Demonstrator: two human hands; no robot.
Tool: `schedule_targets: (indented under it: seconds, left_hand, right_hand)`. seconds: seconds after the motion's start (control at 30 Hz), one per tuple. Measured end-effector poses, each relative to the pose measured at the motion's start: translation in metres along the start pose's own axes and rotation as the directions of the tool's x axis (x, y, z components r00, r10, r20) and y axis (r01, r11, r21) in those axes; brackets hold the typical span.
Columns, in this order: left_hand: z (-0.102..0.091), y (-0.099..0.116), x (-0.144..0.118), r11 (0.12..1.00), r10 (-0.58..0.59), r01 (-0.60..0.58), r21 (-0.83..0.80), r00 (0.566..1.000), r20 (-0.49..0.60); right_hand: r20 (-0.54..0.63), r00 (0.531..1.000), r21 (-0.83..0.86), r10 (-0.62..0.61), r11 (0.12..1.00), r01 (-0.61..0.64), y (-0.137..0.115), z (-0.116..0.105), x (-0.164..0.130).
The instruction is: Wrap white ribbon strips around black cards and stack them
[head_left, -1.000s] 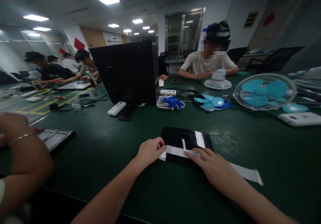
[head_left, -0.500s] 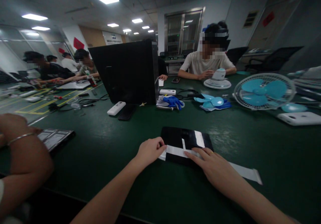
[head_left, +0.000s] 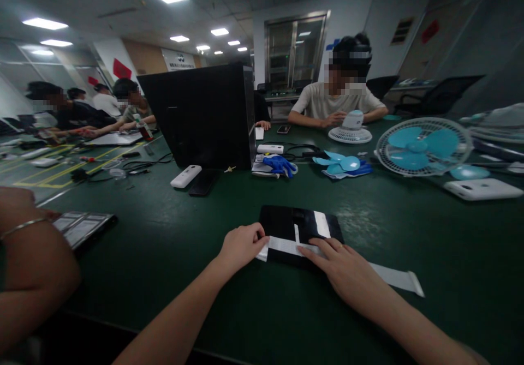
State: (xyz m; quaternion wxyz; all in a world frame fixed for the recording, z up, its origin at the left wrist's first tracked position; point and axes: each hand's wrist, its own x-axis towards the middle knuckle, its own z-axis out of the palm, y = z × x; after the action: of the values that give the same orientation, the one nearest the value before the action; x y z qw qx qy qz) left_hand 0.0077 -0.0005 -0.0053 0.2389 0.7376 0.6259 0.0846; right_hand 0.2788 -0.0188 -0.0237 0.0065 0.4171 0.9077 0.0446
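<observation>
On the matte dark green table [head_left: 172,245], close to the near edge, a flat glossy black panel [head_left: 286,226] is lying with one pale, papery ribbon strip [head_left: 393,276] running across its near side and trailing off to the right over the green surface, where it is ending in a small lighter tab. The left hand [head_left: 241,245] is curling over the strip's left end at the panel's corner, thumb and fingers pinching it closed. The right hand [head_left: 347,269] is lying flat on the strip, fingers stretched out and pressing down rather than gripping, a thin ring showing on one finger. The panel's top is catching a bright rectangular glare from the ceiling lights. Farther back, one large black monitor back [head_left: 204,117] is standing upright, with one white remote-shaped unit [head_left: 186,176] lying just before it. To the right, one round white wire-cage fan [head_left: 423,147] with turquoise blades is resting tilted, and one loose set of turquoise blades [head_left: 341,163] is lying between it and the monitor. At the left edge a neighbour's forearm with a thin metal bangle [head_left: 22,226] is leaning in, and one seated person across the table is handling a white fan base [head_left: 350,130]
</observation>
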Motion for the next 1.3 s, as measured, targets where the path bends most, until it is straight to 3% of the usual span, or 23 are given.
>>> schedule_targets:
  seconds: [0.23,0.63,0.9,1.07,1.23,1.3]
  left_hand:
    - [0.002,-0.001,0.002,0.996,-0.005,0.008,0.083,0.999,-0.040]
    - [-0.002,-0.005,0.004,0.997,-0.034,0.042,0.066,0.993,-0.110]
    - [-0.002,-0.007,0.003,1.000,-0.009,0.004,-0.025,0.976,-0.216]
    - [-0.006,-0.007,-0.001,0.996,-0.011,-0.017,-0.091,0.953,-0.304]
    - [-0.009,-0.010,-0.002,0.993,-0.003,-0.041,-0.112,0.930,-0.366]
    - [-0.008,-0.012,-0.001,0.991,0.000,-0.048,-0.122,0.932,-0.363]
  right_hand:
    - [-0.029,0.999,0.010,0.027,1.000,-0.026,-0.005,-0.001,0.002]
    - [-0.093,0.996,0.070,0.006,0.998,0.001,-0.011,-0.011,0.000]
    - [-0.080,0.997,0.068,0.003,0.998,0.003,-0.009,-0.012,-0.002]
    - [-0.131,0.991,0.104,0.024,0.994,-0.010,0.001,-0.019,0.003]
    - [0.160,0.983,0.194,0.087,0.974,-0.118,0.008,-0.020,0.011]
    - [0.207,0.974,0.201,0.092,0.970,-0.135,0.009,-0.018,0.010]
